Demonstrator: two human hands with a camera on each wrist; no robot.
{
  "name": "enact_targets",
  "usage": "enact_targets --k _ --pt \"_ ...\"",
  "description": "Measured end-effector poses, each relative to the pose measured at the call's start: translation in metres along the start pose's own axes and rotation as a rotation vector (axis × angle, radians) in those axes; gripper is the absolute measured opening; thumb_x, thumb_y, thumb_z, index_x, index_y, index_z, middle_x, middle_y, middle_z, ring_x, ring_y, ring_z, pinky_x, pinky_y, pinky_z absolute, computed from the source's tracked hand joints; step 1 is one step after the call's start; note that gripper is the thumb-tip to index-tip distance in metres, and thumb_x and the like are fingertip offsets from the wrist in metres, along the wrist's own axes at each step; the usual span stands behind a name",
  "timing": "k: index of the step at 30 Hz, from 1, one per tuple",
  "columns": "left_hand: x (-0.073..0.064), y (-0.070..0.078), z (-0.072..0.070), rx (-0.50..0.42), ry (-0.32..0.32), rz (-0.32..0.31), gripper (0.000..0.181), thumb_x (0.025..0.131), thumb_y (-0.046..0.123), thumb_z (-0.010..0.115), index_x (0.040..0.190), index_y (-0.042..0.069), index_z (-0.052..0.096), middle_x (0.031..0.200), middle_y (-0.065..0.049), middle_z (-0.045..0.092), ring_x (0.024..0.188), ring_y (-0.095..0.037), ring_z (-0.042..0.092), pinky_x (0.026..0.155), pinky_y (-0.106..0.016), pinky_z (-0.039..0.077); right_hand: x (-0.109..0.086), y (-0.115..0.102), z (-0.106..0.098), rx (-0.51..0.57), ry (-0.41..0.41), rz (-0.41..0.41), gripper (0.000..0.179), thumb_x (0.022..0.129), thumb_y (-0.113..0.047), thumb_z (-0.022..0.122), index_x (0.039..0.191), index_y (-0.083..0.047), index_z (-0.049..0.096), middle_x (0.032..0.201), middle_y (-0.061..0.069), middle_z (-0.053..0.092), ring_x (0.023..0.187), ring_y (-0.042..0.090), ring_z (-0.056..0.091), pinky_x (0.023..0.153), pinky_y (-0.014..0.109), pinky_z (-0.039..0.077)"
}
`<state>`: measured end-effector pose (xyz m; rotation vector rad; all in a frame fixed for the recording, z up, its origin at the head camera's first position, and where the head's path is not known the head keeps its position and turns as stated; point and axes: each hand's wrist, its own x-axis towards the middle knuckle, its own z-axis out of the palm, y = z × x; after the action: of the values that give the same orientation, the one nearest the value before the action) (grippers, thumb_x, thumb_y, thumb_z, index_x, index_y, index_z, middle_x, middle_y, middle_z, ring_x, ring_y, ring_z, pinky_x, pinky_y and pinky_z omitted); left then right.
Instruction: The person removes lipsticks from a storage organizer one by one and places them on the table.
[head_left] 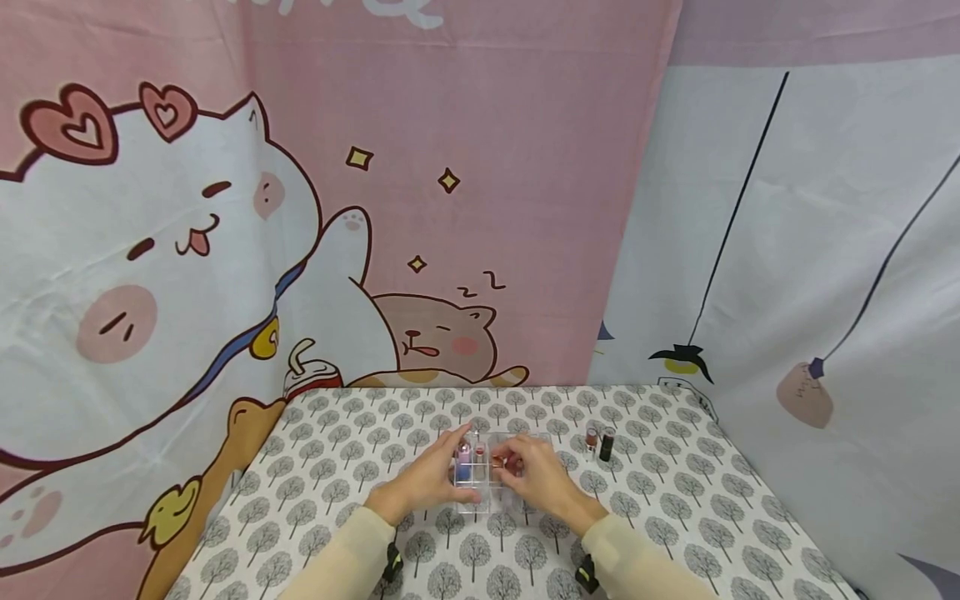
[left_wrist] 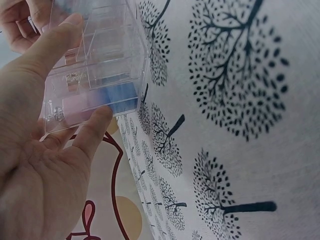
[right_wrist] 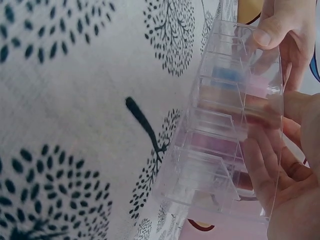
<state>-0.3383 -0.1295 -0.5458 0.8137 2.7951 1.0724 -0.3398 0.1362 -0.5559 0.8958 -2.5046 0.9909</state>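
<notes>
The left hand grips the left end of the clear organizer, which sits on the patterned surface before the person. Caution: if this grip slackens, sideways pressure could shift the organizer and jostle the pink-and-blue tube in its left part. The right hand appears to pinch a copper-coloured tube at a compartment; a misaligned tube could catch on a divider or slip. To the right, a brown-topped tube and a dark tube stand side by side; a wide rightward swing could topple them.

Clearance: bare surface lies left of the left hand and between the organizer and the standing pair. The surface's far edge meets the wall hanging; its right edge lies beyond the pair.
</notes>
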Motion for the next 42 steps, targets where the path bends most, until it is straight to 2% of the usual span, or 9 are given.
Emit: enact_targets --k 10,15,23,32,36,42 --pt "0.000 -0.001 0.000 0.006 -0.004 0.001 0.131 0.088 0.039 0.106 0.187 0.015 0.023 0.177 -0.027 0.049 0.141 -0.038 0.070 0.126 -0.064 0.060 0.000 0.000 0.001 0.009 -0.023 0.009 0.028 0.095 -0.001 0.093 0.121 -0.003 0.084 0.110 0.006 0.082 0.090 0.006 0.074 0.081 0.023 0.071" --pt "0.000 -0.001 0.002 0.015 -0.001 0.003 0.132 0.087 0.042 0.105 0.187 0.016 0.023 0.179 -0.025 0.048 0.143 -0.038 0.069 0.127 -0.064 0.059 -0.001 0.000 0.001 0.004 -0.019 0.017 0.027 0.094 0.000 0.093 0.120 -0.003 0.084 0.111 0.007 0.082 0.091 0.006 0.075 0.081 0.019 0.070" --pt "0.001 -0.002 0.000 0.015 -0.004 0.008 0.131 0.088 0.042 0.105 0.187 0.017 0.023 0.175 -0.025 0.051 0.143 -0.037 0.068 0.128 -0.064 0.059 -0.001 -0.001 0.001 0.016 -0.013 0.003 0.026 0.095 0.000 0.093 0.119 -0.003 0.084 0.111 0.008 0.082 0.091 0.009 0.077 0.082 0.022 0.071" --pt "-0.001 -0.002 0.002 0.007 -0.003 0.007 0.132 0.087 0.041 0.105 0.187 0.017 0.023 0.174 -0.025 0.052 0.141 -0.036 0.070 0.126 -0.063 0.060 -0.002 -0.004 -0.003 0.064 -0.035 0.044 0.025 0.097 -0.001 0.090 0.121 -0.002 0.083 0.114 0.008 0.081 0.093 0.007 0.076 0.084 0.022 0.072" --pt "-0.001 -0.001 0.001 0.006 -0.004 0.012 0.132 0.087 0.041 0.105 0.187 0.017 0.022 0.174 -0.026 0.052 0.139 -0.037 0.070 0.124 -0.064 0.061 0.000 -0.006 -0.006 0.053 -0.016 0.043 0.025 0.097 0.000 0.091 0.121 -0.002 0.084 0.112 0.007 0.081 0.091 0.006 0.076 0.083 0.026 0.073" --pt "-0.003 0.001 0.000 0.012 0.000 0.008 0.134 0.086 0.042 0.105 0.187 0.018 0.022 0.171 -0.026 0.054 0.135 -0.035 0.072 0.122 -0.064 0.063 0.001 -0.010 -0.011 0.036 0.014 0.043 0.025 0.097 0.001 0.091 0.121 -0.005 0.085 0.110 0.004 0.081 0.089 0.003 0.073 0.082 0.026 0.073"
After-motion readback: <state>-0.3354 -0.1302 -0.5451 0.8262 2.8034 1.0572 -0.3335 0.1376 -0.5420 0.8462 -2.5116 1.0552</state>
